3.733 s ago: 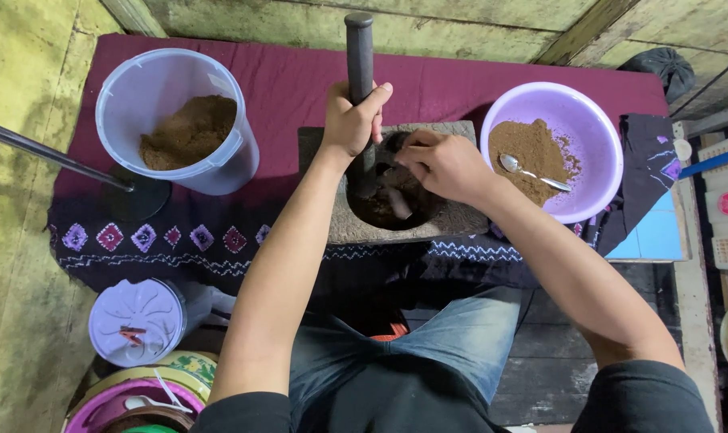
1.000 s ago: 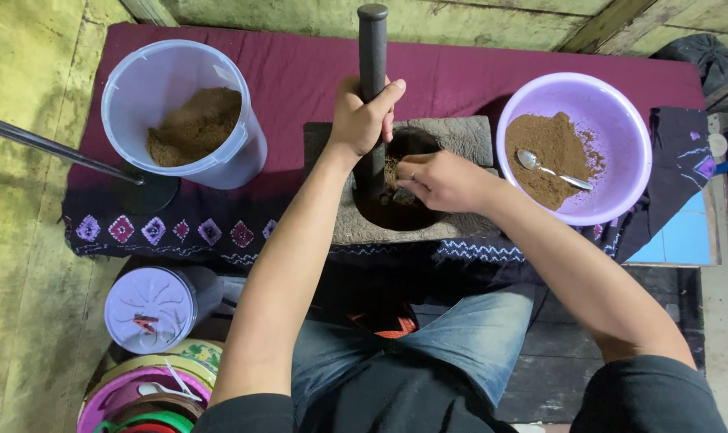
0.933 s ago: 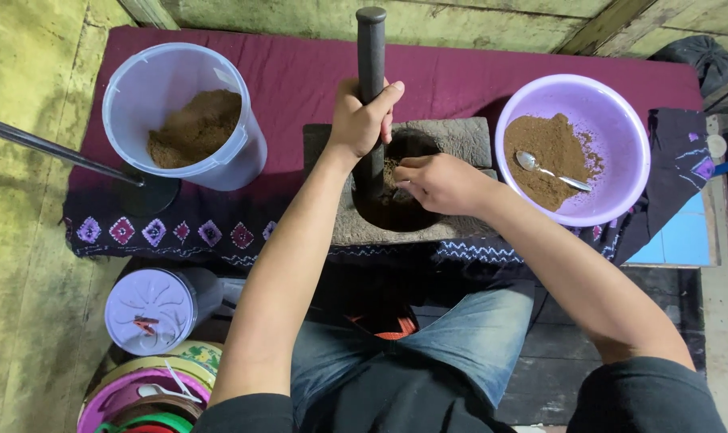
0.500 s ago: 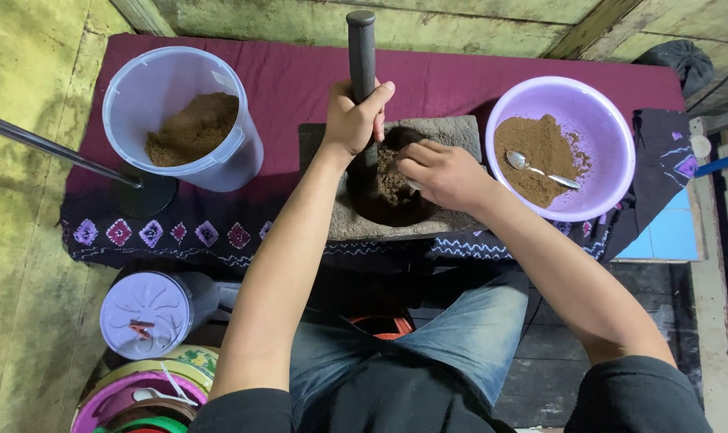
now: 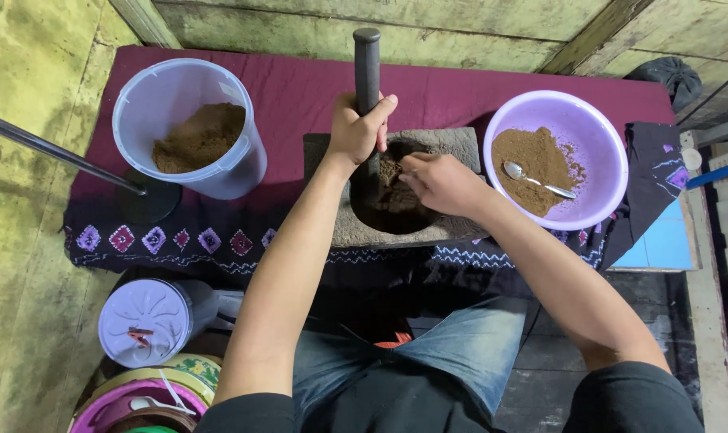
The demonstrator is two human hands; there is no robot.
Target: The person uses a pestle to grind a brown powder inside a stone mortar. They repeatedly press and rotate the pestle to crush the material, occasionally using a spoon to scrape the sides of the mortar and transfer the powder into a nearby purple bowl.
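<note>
Gripping a dark pestle [image 5: 367, 68] upright in the stone mortar [image 5: 396, 192], the left hand [image 5: 357, 132] clenches its shaft while the right hand [image 5: 440, 183], fingers loosely curled and grasping nothing visible, gathers brown powder [image 5: 392, 172] under it.

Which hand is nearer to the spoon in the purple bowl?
The right. The right hand is over the stone mortar, just beside the purple bowl where the spoon lies. The left hand grips the pestle, farther from the spoon.
</note>
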